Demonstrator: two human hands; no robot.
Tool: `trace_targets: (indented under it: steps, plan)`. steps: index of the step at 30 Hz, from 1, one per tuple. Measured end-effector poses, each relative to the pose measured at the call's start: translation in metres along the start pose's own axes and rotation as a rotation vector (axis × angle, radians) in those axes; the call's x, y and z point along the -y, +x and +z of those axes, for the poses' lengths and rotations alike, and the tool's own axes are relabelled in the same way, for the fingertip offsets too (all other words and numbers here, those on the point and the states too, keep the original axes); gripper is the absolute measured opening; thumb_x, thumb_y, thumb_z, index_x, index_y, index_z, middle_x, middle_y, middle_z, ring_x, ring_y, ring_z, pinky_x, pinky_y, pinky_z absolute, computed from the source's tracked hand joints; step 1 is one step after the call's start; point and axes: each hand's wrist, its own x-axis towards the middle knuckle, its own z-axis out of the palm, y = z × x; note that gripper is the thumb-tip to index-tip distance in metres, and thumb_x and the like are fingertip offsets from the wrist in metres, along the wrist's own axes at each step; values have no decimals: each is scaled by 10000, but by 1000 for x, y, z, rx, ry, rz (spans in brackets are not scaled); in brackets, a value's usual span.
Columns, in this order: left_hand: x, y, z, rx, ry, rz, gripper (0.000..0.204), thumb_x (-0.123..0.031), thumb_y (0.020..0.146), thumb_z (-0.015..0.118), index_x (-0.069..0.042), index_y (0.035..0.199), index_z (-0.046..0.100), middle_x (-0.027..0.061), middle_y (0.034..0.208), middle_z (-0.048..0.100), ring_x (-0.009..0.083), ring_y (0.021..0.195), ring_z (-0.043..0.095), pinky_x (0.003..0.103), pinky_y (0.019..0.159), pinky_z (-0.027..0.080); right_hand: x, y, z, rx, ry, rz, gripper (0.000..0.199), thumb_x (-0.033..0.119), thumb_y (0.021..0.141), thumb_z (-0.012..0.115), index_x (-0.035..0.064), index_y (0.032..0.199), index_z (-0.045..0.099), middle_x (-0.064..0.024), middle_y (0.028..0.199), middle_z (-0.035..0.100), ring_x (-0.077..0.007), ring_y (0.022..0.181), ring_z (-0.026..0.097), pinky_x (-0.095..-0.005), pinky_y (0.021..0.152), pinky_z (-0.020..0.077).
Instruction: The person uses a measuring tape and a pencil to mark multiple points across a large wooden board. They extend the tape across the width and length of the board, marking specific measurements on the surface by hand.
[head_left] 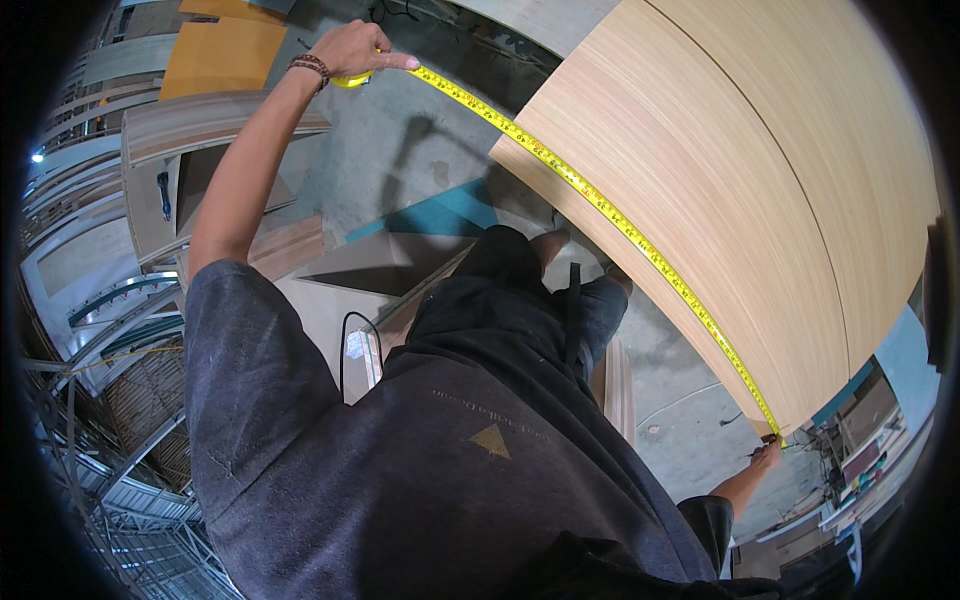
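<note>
A yellow tape measure (590, 188) is pulled out long across the near edge of a light wood-grain panel (700, 160). My left hand (350, 50), at the upper left beyond the panel's far corner, is closed round its case, with the thumb pressed along the blade. Only a yellow bit of that case shows below the fingers. Down at the lower right, my right hand (766, 456) pinches the tape's other end at the panel's near corner. Something small and dark shows at those fingertips, too small to make out.
Beside my left leg stands an open box-shaped cabinet (335, 266), with a teal panel (440, 210) behind it. Another cabinet (150, 200) at left bears a dark-handled tool (164, 196). An orange board (222, 55) is farther back. Stacked boards line the left side.
</note>
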Motion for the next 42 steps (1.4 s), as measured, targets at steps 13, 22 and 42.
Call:
trace_targets:
  steps: [13,22,42]
  plan:
    - [-3,-2,-3,2,-29,-9,787,-867,698,584,-100,572,705,36,503,579,178,508,587,351,518,463,-5,10,-3,-1,23,-40,266,332,908,669,93,799,626,37,552,441,-83,392,284,-253,362,201]
    - [-1,-2,-2,0,-22,-2,785,-880,684,585,-114,530,666,15,474,539,151,477,551,329,483,428,-7,13,1,7,47,-31,261,336,901,685,94,819,631,40,541,412,-81,396,285,-256,363,194]
    - [-9,-2,-3,24,40,-20,792,-877,693,572,-112,679,774,52,542,621,189,535,608,365,542,493,-4,10,-2,5,49,-17,293,353,897,685,100,768,613,33,549,452,-83,391,305,-257,359,210]
